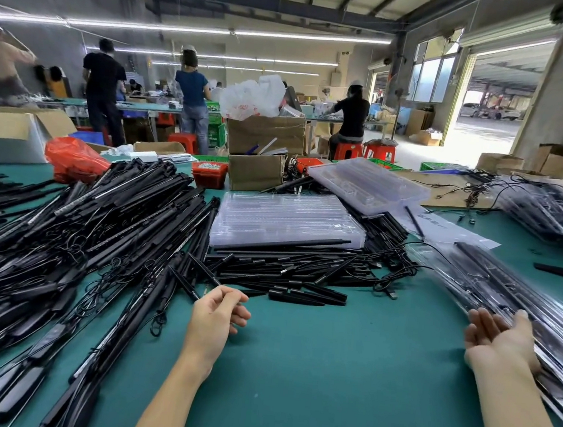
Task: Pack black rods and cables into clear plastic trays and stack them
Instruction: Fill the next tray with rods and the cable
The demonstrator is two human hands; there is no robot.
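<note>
A filled clear tray point(520, 288) with black rods and cables inside lies slanted at the right of the green table point(326, 372); it is motion-blurred. My right hand point(498, 337) lies against its near left edge with the palm turned up and the fingers straight. My left hand point(219, 314) hovers over the table's middle with loosely curled fingers and holds nothing. A big heap of black rods and cables point(81, 245) fills the left. A stack of empty clear trays point(286, 220) rests on shorter black rods point(284, 272) ahead.
A second tray stack point(369, 184) sits behind the first, and a pile of filled trays point(555, 208) lies far right. Cardboard boxes point(261, 156), a red bag point(72, 158) and a red bin point(208, 172) line the table's far edge. Several people work at benches beyond.
</note>
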